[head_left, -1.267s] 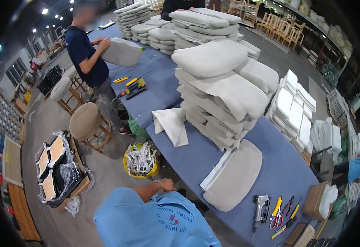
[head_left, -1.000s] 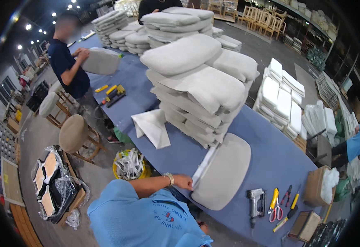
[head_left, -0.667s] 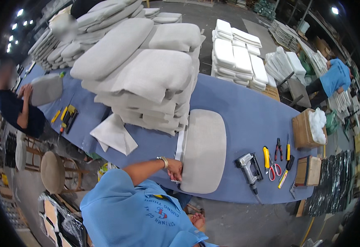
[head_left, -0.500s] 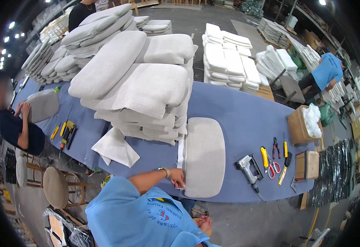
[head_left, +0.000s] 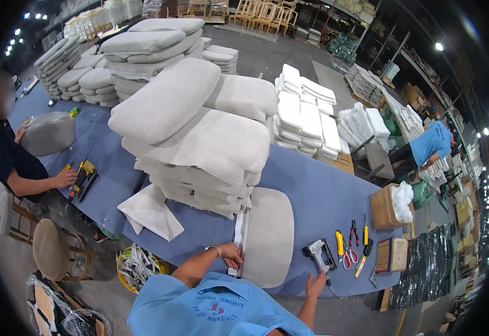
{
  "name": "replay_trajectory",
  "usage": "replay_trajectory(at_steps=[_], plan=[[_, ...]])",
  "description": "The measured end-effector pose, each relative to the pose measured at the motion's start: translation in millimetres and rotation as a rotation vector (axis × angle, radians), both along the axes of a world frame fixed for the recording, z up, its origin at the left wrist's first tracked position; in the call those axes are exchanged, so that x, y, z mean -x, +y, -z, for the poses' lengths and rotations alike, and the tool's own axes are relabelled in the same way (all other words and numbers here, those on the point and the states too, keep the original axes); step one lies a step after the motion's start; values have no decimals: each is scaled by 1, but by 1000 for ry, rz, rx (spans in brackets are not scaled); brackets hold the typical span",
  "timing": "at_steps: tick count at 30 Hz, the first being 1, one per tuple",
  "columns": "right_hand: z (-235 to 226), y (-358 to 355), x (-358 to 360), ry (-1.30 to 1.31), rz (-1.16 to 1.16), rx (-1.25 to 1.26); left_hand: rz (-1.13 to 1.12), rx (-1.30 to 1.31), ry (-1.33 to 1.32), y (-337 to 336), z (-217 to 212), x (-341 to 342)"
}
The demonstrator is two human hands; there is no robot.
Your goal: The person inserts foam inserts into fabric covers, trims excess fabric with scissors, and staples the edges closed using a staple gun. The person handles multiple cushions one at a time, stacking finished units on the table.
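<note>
A light grey seat cushion lies flat on the blue-covered table. Along its left edge runs a narrow white strip. My left hand, with a watch at the wrist, is closed on the strip near the cushion's near-left corner; its fingertips are partly hidden. To the right of the cushion lies a grey staple gun with a hose end toward the table's front edge. My right hand is beside its lower end, fingers stretched toward it and apart; whether they touch it is hard to see.
A tall stack of grey cushions and covers rises behind. Folded fabric lies left. Red-handled scissors, cutters, pliers and a carton sit right. A yellow basket of strips stands below. A co-worker reaches toward another staple gun.
My right hand has come up from below the table edge to the staple gun. My left hand stays at the strip. The view has shifted, and the co-worker's hand has moved toward their tools.
</note>
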State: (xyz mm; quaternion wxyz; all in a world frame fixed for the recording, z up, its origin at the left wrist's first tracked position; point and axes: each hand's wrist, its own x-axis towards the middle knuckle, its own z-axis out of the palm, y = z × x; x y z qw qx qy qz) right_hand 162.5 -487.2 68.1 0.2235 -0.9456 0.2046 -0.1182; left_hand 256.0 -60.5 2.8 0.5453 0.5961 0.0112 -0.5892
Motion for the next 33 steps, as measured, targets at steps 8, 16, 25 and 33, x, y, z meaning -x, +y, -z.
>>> replay_trajectory(at_steps=[8, 16, 25, 33], plan=[[7, -17, -47, 128, -397, 76, -807, 3, 61, -10, -19, 39], [14, -53, -108, -91, -588, -79, -893, -584, -562, -105, -102, 48], [29, -84, -134, -96, -423, -229, -1204, -68, -174, -166, -136, 25], [-77, 23, -157, 97, -708, -1304, -1217, -101, -202, -193, -90, 31]])
